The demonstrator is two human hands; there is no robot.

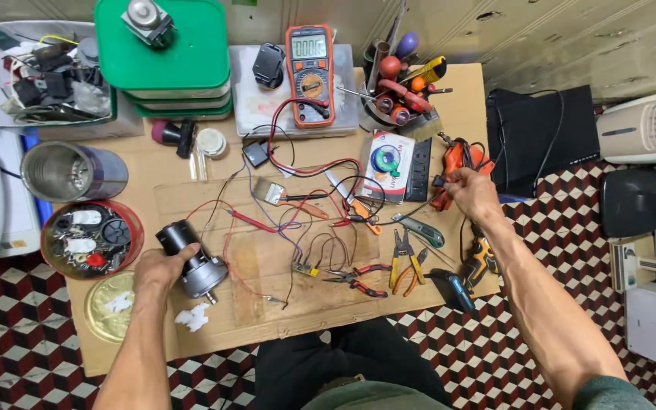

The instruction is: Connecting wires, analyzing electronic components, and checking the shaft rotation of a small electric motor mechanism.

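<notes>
Left hand [159, 267] wrapped round a small motor [191, 262] lying near the counter's [449, 91] front left corner, grip closed on its body. Right hand [471, 190] at the right edge, fingers pinched on a black cable [419, 210] beside an orange soldering gun [458, 161]. Pliers [406, 262] between the hands

Orange multimeter [310, 74] at table's back centre, upright, grey rectangular screen [308, 47] on top. White flat package [387, 165] with blue-green disc, right of centre.
</notes>
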